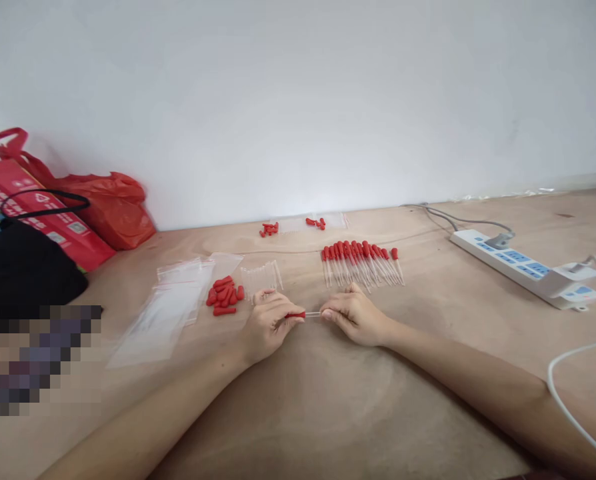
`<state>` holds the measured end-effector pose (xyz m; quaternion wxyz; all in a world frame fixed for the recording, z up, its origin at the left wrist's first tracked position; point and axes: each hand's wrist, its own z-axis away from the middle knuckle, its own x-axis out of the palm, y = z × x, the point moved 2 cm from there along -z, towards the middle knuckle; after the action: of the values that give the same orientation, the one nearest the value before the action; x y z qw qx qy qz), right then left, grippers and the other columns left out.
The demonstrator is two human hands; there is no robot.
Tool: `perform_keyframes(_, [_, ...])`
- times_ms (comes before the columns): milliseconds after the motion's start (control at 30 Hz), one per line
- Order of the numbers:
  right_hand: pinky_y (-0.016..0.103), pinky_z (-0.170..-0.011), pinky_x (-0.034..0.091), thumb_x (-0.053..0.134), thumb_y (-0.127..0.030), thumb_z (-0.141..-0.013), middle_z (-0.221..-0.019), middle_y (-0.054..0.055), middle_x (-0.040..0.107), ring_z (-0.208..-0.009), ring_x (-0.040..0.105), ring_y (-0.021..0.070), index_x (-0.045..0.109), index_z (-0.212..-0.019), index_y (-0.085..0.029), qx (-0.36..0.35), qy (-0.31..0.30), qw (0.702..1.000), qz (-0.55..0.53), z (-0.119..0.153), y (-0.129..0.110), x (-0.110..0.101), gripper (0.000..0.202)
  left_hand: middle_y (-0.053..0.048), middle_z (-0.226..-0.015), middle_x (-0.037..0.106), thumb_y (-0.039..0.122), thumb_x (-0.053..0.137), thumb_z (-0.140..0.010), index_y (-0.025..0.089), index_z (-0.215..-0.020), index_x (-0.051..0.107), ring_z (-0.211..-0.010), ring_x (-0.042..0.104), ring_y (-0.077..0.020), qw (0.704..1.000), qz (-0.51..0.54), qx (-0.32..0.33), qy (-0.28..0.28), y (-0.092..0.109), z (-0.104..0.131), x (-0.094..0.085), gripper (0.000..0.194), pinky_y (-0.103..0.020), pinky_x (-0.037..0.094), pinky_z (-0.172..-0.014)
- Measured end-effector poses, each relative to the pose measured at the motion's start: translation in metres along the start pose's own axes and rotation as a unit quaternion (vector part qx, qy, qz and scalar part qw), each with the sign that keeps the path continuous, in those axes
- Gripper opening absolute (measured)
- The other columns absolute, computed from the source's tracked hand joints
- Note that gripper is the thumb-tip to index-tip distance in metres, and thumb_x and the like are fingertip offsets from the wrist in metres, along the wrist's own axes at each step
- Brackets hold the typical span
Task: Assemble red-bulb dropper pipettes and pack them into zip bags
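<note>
My left hand (273, 320) pinches a red rubber bulb (296, 315), most of it hidden by the fingers. My right hand (353, 315) is closed on a thin clear dropper tube (313, 314), whose other end meets the bulb's mouth. Just beyond my left hand lie a small pile of loose red bulbs (225, 293) and a row of bare clear tubes (261, 277). Past my right hand, several droppers with red bulbs on their tubes (361, 260) lie side by side, bulbs pointing away from me.
Clear zip bags (171, 300) lie flat at left. More red bulbs (269, 230) and a small bag (335, 220) sit near the wall. A power strip (523, 267) with a white cable (553, 373) is at right. Red bags (113, 207) and a black cloth item (28, 267) stand at left.
</note>
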<state>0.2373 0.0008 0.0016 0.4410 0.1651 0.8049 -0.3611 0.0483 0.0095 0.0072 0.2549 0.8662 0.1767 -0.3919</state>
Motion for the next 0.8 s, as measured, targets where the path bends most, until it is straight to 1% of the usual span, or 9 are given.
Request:
perform_keyframes(100, [0.029, -0.067, 0.021, 0.041, -0.029, -0.086, -0.073, 0.002, 0.061, -0.072, 0.051, 0.0129, 0.063, -0.082, -0.019, -0.029, 0.010, 0.999, 0.045, 0.001, -0.003, -0.003, 0.024, 0.003, -0.072, 0.066, 0.026, 0.050, -0.083, 0.022, -0.080, 0.059, -0.071, 0.059, -0.0138, 1.000, -0.008, -0.005, -0.015, -0.001, 0.001, -0.001, 0.010, -0.037, 0.023, -0.088])
perform_keyframes(167, [0.029, -0.067, 0.022, 0.045, -0.029, -0.084, -0.072, 0.003, 0.061, -0.072, 0.050, 0.0138, 0.063, -0.081, -0.020, -0.038, 0.010, 0.997, 0.071, 0.002, -0.004, -0.004, 0.021, 0.001, -0.081, 0.066, 0.031, 0.052, -0.081, 0.023, -0.088, 0.058, -0.079, 0.058, -0.0160, 0.999, -0.027, -0.014, -0.027, -0.003, 0.003, -0.002, 0.012, -0.038, 0.022, -0.090])
perform_keyframes(200, [0.030, -0.066, 0.022, 0.045, -0.029, -0.083, -0.072, 0.003, 0.061, -0.072, 0.051, 0.0141, 0.064, -0.080, -0.020, -0.032, 0.012, 0.996, 0.081, 0.001, -0.004, -0.004, 0.020, -0.001, -0.088, 0.065, 0.034, 0.054, -0.080, 0.023, -0.095, 0.055, -0.085, 0.057, -0.0177, 0.998, -0.042, -0.026, -0.029, -0.005, 0.003, -0.003, 0.019, -0.038, 0.022, -0.090])
perform_keyframes(300, [0.029, -0.066, 0.025, 0.044, -0.027, -0.082, -0.074, 0.003, 0.063, -0.073, 0.053, 0.0152, 0.062, -0.076, -0.019, 0.057, 0.054, 0.993, 0.084, -0.003, 0.007, -0.007, 0.021, -0.006, -0.106, 0.058, 0.038, 0.056, -0.076, 0.023, -0.111, 0.046, -0.097, 0.051, -0.0220, 0.993, -0.081, -0.084, -0.032, -0.014, 0.006, -0.008, 0.040, -0.040, 0.024, -0.089])
perform_keyframes(367, [0.027, -0.063, 0.028, 0.041, -0.027, -0.083, -0.075, 0.004, 0.063, -0.071, 0.054, 0.0157, 0.060, -0.080, -0.018, 0.165, 0.112, 0.977, 0.071, -0.009, 0.021, -0.012, 0.022, -0.006, -0.105, 0.058, 0.036, 0.055, -0.077, 0.022, -0.110, 0.046, -0.098, 0.051, -0.0227, 0.989, -0.095, -0.107, -0.041, -0.019, 0.008, -0.010, 0.037, -0.041, 0.025, -0.088])
perform_keyframes(433, [0.027, -0.061, 0.030, 0.040, -0.028, -0.082, -0.075, 0.004, 0.064, -0.068, 0.055, 0.0166, 0.057, -0.091, -0.017, 0.261, 0.164, 0.949, 0.070, -0.018, 0.035, -0.017, 0.022, -0.005, -0.101, 0.059, 0.035, 0.053, -0.078, 0.022, -0.105, 0.049, -0.096, 0.051, -0.0229, 0.987, -0.102, -0.114, -0.050, -0.022, 0.009, -0.010, 0.030, -0.042, 0.025, -0.088])
perform_keyframes(500, [0.028, -0.063, 0.031, 0.040, -0.026, -0.081, -0.077, 0.005, 0.064, -0.071, 0.056, 0.0187, 0.053, -0.099, -0.017, 0.322, 0.191, 0.922, 0.095, -0.030, 0.045, -0.020, 0.024, -0.005, -0.098, 0.059, 0.034, 0.052, -0.078, 0.022, -0.102, 0.051, -0.095, 0.052, -0.0230, 0.986, -0.104, -0.117, -0.055, -0.024, 0.009, -0.009, 0.027, -0.042, 0.026, -0.087])
perform_keyframes(633, [0.033, -0.072, 0.028, 0.038, -0.024, -0.080, -0.078, 0.008, 0.064, -0.079, 0.057, 0.0237, 0.050, -0.097, -0.016, 0.383, 0.182, 0.893, 0.151, -0.052, 0.052, -0.017, 0.023, -0.003, -0.092, 0.060, 0.034, 0.052, -0.078, 0.021, -0.094, 0.054, -0.090, 0.054, -0.0219, 0.985, -0.103, -0.128, -0.056, -0.025, 0.008, -0.009, 0.021, -0.043, 0.024, -0.086])
perform_keyframes(800, [0.036, -0.075, 0.024, 0.039, -0.025, -0.077, -0.077, 0.009, 0.064, -0.078, 0.058, 0.0245, 0.048, -0.092, -0.015, 0.401, 0.144, 0.885, 0.187, -0.061, 0.053, -0.008, 0.020, -0.002, -0.088, 0.061, 0.031, 0.052, -0.078, 0.021, -0.086, 0.057, -0.086, 0.054, -0.0199, 0.984, -0.099, -0.130, -0.064, -0.025, 0.008, -0.010, 0.013, -0.043, 0.023, -0.085])
